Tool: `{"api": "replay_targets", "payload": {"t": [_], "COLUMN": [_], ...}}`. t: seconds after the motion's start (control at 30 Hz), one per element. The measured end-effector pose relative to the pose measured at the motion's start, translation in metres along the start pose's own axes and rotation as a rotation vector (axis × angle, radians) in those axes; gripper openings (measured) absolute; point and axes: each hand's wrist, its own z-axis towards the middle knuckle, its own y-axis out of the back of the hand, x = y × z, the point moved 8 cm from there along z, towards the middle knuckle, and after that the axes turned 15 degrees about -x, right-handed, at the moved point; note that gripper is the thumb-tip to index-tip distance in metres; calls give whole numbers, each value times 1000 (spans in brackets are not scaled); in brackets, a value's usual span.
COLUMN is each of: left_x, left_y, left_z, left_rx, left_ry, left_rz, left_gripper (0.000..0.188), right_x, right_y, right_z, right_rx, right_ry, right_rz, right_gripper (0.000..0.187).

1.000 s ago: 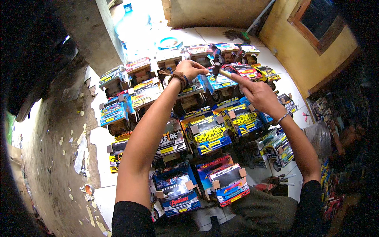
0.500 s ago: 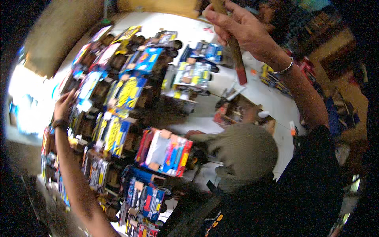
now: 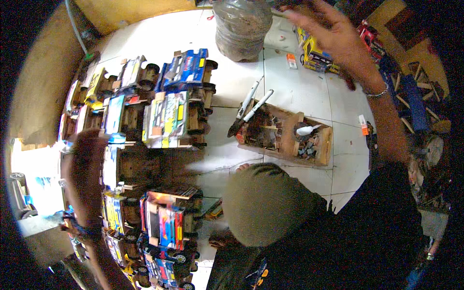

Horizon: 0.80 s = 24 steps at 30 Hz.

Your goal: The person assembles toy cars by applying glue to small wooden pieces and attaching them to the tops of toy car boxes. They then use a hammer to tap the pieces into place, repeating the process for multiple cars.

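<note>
Partly extended right fingers [image 3: 314,26], grip unclear.

downward head-worn fisheye view

White, green and yellow are worn by one toy truck [image 3: 166,116], while the blue truck [image 3: 191,67] is marked with yellow patches. The wooden box [image 3: 291,126] is coloured brown, the floor [image 3: 227,113] tiled white, the trouser knee [image 3: 263,205] clad in olive.

The left hand [image 3: 89,166] at nine o'clock and right hand [image 3: 325,31] at one are blurred; the top edge crops a grey container [image 3: 242,31].
</note>
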Motion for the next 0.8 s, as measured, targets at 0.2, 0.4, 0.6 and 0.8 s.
{"api": "replay_targets", "payload": {"t": [0.2, 0.4, 0.6, 0.8], "left_x": [-162, -166, -139, -100], "left_y": [-258, -424, -528, -530], "left_z": [-62, -104, -122, -141], "left_rx": [738, 981, 663, 701], "left_ry": [-219, -507, -702, -110], "left_rz": [-357, 52, 204, 149], "left_gripper": [24, 26, 36, 45], "right_x": [-205, -302, -297, -306], "right_y": [48, 14, 4, -1], "right_z": [-52, -216, -271, -270], "right_rx": [-109, 215, 211, 155], "right_ry": [-216, -594, -712, -703], "right_rz": [-447, -549, -460, -410], "right_gripper": [43, 33, 32, 30]}}
